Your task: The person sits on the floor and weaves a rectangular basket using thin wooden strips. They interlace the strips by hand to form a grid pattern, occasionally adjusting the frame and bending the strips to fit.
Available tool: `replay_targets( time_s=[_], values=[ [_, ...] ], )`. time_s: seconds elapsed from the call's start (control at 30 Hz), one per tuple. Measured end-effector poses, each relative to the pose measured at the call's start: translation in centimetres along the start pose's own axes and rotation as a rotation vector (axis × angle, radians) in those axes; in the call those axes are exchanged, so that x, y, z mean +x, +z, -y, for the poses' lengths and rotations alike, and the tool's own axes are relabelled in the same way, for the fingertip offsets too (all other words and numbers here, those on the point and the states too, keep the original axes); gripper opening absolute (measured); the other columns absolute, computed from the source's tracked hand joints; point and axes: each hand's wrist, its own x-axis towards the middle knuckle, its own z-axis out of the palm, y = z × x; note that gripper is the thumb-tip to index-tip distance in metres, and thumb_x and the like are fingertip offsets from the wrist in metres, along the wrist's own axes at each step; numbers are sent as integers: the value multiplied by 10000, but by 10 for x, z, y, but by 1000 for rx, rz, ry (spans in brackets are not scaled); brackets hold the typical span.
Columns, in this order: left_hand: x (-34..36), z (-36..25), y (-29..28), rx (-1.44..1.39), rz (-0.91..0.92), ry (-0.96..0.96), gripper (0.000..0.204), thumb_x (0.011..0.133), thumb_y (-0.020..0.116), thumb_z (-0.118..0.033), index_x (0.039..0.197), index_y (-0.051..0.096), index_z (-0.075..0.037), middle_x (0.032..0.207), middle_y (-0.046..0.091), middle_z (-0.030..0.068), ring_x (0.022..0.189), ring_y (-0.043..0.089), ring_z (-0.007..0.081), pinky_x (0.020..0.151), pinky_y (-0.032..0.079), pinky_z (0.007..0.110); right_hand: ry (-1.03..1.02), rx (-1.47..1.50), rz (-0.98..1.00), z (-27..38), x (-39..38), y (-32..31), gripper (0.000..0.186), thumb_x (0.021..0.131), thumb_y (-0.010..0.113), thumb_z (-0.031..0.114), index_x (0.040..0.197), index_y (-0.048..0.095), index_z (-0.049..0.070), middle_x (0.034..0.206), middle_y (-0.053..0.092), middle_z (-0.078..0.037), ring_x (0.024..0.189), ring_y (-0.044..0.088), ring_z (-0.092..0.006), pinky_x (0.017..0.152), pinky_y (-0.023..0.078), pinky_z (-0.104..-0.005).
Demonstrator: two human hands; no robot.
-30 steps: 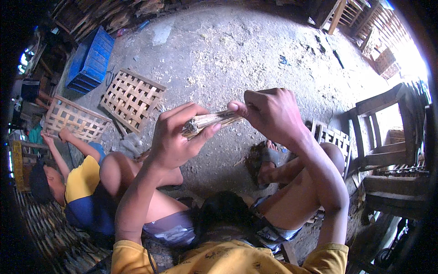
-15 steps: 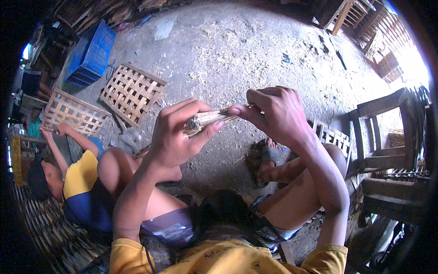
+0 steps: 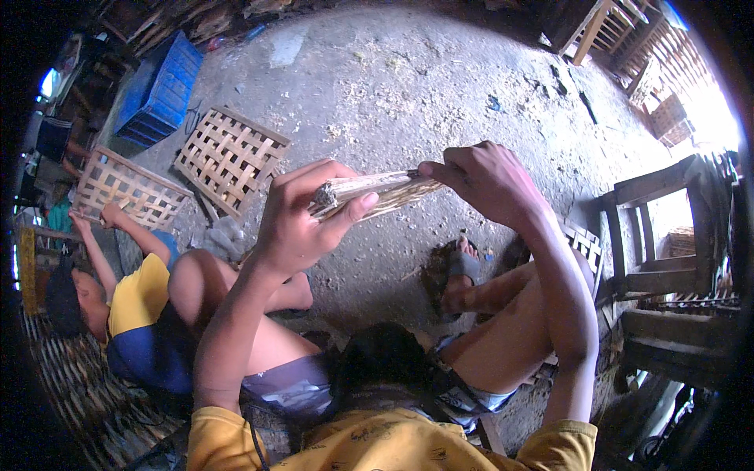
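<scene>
A bundle of thin, pale, straw-coloured sticks (image 3: 385, 190) is held up level in front of my chest, spanning both hands. My left hand (image 3: 292, 224) is closed round its left end, with the thumb laid along the near side and the blunt ends showing past the fingers. At the other end my right hand (image 3: 491, 184) pinches the bundle between thumb and bent fingers. The tips there are hidden by that hand. Along its near side the bundle looks ridged, almost plaited; its exact make-up cannot be told.
Two woven slatted panels (image 3: 232, 161) (image 3: 126, 192) lie at left, near a blue crate (image 3: 161, 90). Another person in a yellow and blue shirt (image 3: 141, 298) sits at my left. A wooden frame (image 3: 656, 228) stands at right. Pale shavings litter the floor (image 3: 408, 102).
My right hand has moved slightly right, away from the left, and more of the bundle's length shows between them. My left hand keeps its hold almost in place.
</scene>
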Motion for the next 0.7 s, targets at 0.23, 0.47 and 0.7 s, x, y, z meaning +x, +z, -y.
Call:
replay_targets(
  time_s=[0.23, 0.47, 0.7],
  values=[
    [-1, -2, -2, 10, 20, -10, 224, 928, 781, -235, 912, 704, -26, 766, 697, 109, 676, 709, 230, 604, 516, 351, -65, 211, -121, 10, -7, 5, 575, 1032, 541, 571, 815, 732, 74, 629, 617, -191, 636, 639, -418, 649, 502, -513],
    [-1, -2, 0, 24, 19, 34, 223, 928, 781, -235, 910, 697, -30, 770, 693, 107, 662, 696, 226, 594, 508, 356, -140, 148, -134, 17, -2, 10, 545, 1012, 578, 560, 800, 733, 83, 622, 622, -179, 627, 640, -411, 635, 503, -510],
    [0, 1, -2, 5, 2, -11, 231, 923, 786, -239, 877, 710, -25, 753, 695, 100, 651, 687, 213, 593, 505, 346, -70, -194, -146, -24, 6, 9, 577, 987, 593, 594, 800, 741, 68, 693, 683, -172, 717, 690, -416, 688, 534, -508]
  ],
)
